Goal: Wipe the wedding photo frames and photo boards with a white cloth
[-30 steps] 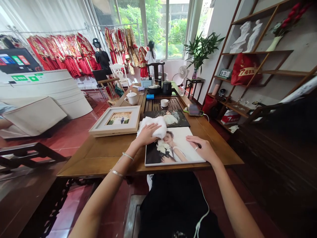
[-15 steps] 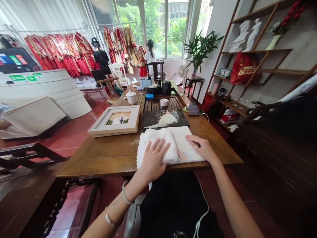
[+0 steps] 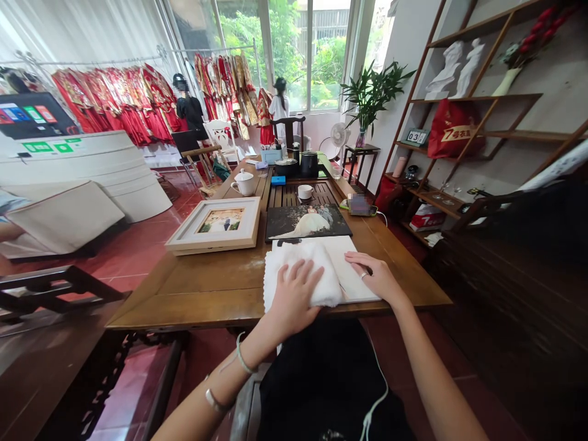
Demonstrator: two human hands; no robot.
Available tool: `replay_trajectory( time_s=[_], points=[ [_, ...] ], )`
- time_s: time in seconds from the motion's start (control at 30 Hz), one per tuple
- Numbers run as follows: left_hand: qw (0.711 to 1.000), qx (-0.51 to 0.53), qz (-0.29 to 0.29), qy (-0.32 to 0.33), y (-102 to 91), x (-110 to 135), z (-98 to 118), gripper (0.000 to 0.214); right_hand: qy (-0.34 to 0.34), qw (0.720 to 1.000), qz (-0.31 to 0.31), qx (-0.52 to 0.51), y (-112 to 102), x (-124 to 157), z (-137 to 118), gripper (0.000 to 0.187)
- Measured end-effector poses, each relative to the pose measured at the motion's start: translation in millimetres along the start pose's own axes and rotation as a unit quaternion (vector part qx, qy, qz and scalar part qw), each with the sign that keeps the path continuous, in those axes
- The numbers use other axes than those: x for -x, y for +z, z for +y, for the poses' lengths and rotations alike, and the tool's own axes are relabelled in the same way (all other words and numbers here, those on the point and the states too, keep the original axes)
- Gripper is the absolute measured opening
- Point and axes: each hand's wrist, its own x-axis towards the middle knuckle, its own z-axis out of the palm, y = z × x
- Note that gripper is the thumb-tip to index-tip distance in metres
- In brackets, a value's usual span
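Note:
My left hand lies spread on a folded white cloth, fingers apart on its top. Under the cloth is a pale flat picture panel, much of its left part covered; a dark patch shows at its upper left. My right hand rests with fingers stretched out on the panel's right side, a ring on one finger. Just beyond the panel lies a dark picture of a figure in a white dress. To the left sits a light wooden picture frame with a small photo in it.
On the wooden table stand a white teapot, a white cup on a slatted tea tray, a black kettle and a phone with a cable. Two people stand near red garments at the back.
My left hand and the cloth have slid a little to the right across the panel, baring a dark patch at its upper left. My right hand stays in place.

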Motion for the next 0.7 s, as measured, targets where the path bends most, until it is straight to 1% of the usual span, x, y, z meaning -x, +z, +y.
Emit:
replay_trajectory(
  time_s=[0.27, 0.47, 0.57, 0.63, 0.7],
  points=[
    [1.0, -0.025, 0.003, 0.019, 3.0, -54.1, -21.8, 0.065, -0.003, 1.0, -0.004, 0.001, -1.0, -0.3, -0.8, 0.025],
    [1.0, -0.016, -0.022, 0.006, 5.5, -93.6, -36.0, 0.068, -0.005, 1.0, -0.007, 0.001, -1.1, -0.2, -0.2, 0.025],
    [0.999, -0.024, -0.021, 0.008, 7.4, -100.3, -38.2, 0.067, -0.003, 1.0, -0.011, 0.005, -0.9, -0.3, -0.1, 0.025],
    [0.999, -0.029, -0.013, 0.022, 8.5, -96.1, -35.5, 0.066, -0.001, 1.0, -0.012, 0.006, -0.8, -0.3, -0.4, 0.025],
    [0.999, -0.025, -0.006, 0.043, 9.6, -86.3, -29.4, 0.066, -0.001, 1.0, -0.011, 0.003, -0.7, -0.3, -0.5, 0.025]
  ],
)
